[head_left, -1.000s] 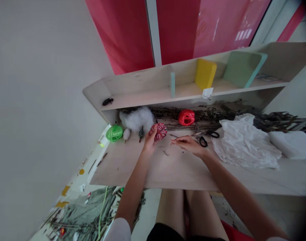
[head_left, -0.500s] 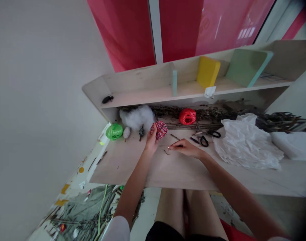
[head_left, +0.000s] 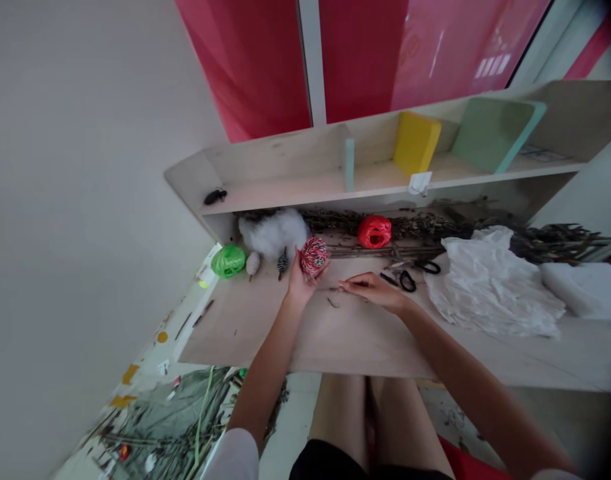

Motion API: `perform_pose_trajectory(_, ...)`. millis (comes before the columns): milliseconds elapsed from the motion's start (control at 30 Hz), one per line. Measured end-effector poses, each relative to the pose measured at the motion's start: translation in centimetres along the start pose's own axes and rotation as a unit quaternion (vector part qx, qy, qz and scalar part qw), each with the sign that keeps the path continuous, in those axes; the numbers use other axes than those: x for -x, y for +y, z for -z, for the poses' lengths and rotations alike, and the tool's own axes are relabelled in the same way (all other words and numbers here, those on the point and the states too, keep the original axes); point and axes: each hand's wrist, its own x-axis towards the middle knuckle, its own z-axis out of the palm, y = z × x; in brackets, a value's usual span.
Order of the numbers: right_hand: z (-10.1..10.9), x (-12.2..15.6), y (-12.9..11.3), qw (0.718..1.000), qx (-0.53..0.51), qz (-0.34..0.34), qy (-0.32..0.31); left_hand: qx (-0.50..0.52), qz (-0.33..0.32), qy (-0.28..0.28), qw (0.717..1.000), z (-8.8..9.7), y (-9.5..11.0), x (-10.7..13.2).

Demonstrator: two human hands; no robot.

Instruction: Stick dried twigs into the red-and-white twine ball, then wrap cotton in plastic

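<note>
My left hand [head_left: 300,283] holds a ball of red-and-white twine [head_left: 314,257] up between fingers and thumb, just above the pale wooden desk board [head_left: 335,333]. My right hand [head_left: 371,287] lies low on the board, its fingertips pinching a thin dark twig [head_left: 331,289] that points toward the twine ball. Black-handled scissors [head_left: 408,281] rest just beyond the right hand. Behind the left hand stand a small striped cone-like figure [head_left: 283,263] and a small white tuft on a stick [head_left: 253,265]. A green raffia ball [head_left: 228,262] lies further left.
A red raffia ball [head_left: 374,231] and a cotton wool heap [head_left: 273,230] lie against dried branches [head_left: 385,225]. Crumpled white plastic [head_left: 493,283] covers the right side. Above is a shelf [head_left: 385,187] with a yellow foam block [head_left: 415,143]. Leafy stems [head_left: 165,417] lie on the floor.
The twine ball has turned in my left hand and risen slightly, now showing a rounder face. My right hand has shifted a little toward the ball with the twig.
</note>
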Motion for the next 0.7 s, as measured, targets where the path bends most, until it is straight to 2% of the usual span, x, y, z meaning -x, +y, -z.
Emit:
perform_pose_trajectory(133, 0.3, -0.1, 0.1, 0.994, -0.102, -0.022, 0.014, 0.046, 0.009, -0.026, 0.999, 0.3, 0.3, 0.3)
perform_pose_trajectory(267, 1.0, -0.3, 0.0, 0.966, -0.256, -0.01, 0.033, 0.06, 0.034, -0.054, 0.996, 0.1, 0.5, 0.8)
perform_pose_trajectory(433, 2.2, -0.5, -0.1, 0.923, -0.377, -0.031, 0.066, 0.005, 0.027, -0.116, 0.993, -0.2, 0.2, 1.2)
perform_pose_trajectory(533, 2.5, -0.7, 0.2, 0.902, -0.424, -0.03, 0.073, -0.088, 0.004, -0.147, 0.985, -0.4, -0.5, 1.4)
perform_pose_trajectory(600, 2.7, -0.7, 0.2, 0.896, -0.436, -0.02, 0.084, -0.204, -0.031, -0.167, 0.964, -0.6, -1.2, 1.6)
perform_pose_trajectory(633, 2.7, -0.7, 0.2, 0.896, -0.433, -0.014, 0.093, -0.274, -0.081, -0.163, 0.944, -0.8, -1.6, 1.7)
perform_pose_trajectory(700, 3.0, -0.5, -0.1, 0.903, -0.414, -0.001, 0.118, -0.43, -0.175, -0.175, 0.868, -0.9, -2.2, 1.9)
